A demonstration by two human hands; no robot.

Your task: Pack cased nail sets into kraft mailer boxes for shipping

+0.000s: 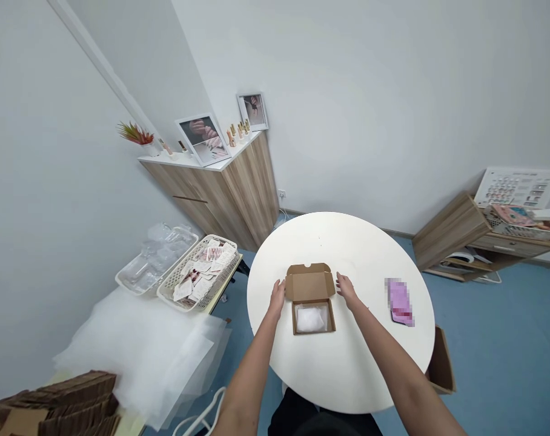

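Note:
A small brown cardboard box (309, 286) sits on the white round table (366, 254) with its lid raised and tilted back. Inside its tray lies a white bundle in a clear wrap (310, 319). At the left edge of the lid is my left hand (277, 297), fingers stretched out; whether it touches the side flap, I cannot tell. My right hand (346, 287) is held just off the lid's right flap, its fingers extended and nothing in them.
A blurred-out purple phone-like item (400, 301) lies at the table's right. On the left side table are a basket of printed cards (202, 272), a bin of clear plastic packs (159, 257), translucent sheets (143, 339) and stacked flat cardboard (70, 406). An open carton (442, 363) stands on the floor.

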